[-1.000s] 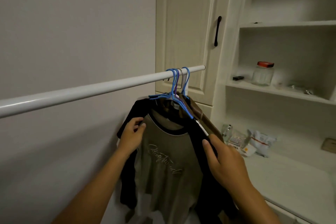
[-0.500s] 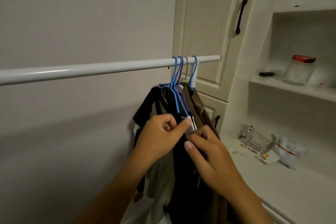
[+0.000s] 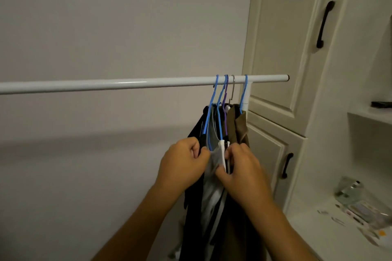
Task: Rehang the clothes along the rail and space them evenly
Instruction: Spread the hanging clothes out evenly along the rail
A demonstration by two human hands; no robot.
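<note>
Clothes [image 3: 214, 186]: bunched on hangers [image 3: 220, 99] at the rail's right end.
Left hand [image 3: 182, 163]: we curl our fingers round the dark garment's edge.
Right hand [image 3: 244, 169]: we pinch the pale top's hanger tip.
Change: our hands touched before, now apart.
Rail [image 3: 127, 83]: white, hooks crowded together.

dark, grey and brown clothes [image 3: 214, 176] bunched on coloured hangers [image 3: 220, 99], right end of white rail [image 3: 127, 84]

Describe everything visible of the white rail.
The white, glossy, metal-looking round rail runs nearly level across the wall, ending at a dark tip before the cream cupboard door. Blue, purple and grey hanger hooks sit bunched near that end. The left hand and right hand grip hanging clothes below, not touching it.
</note>
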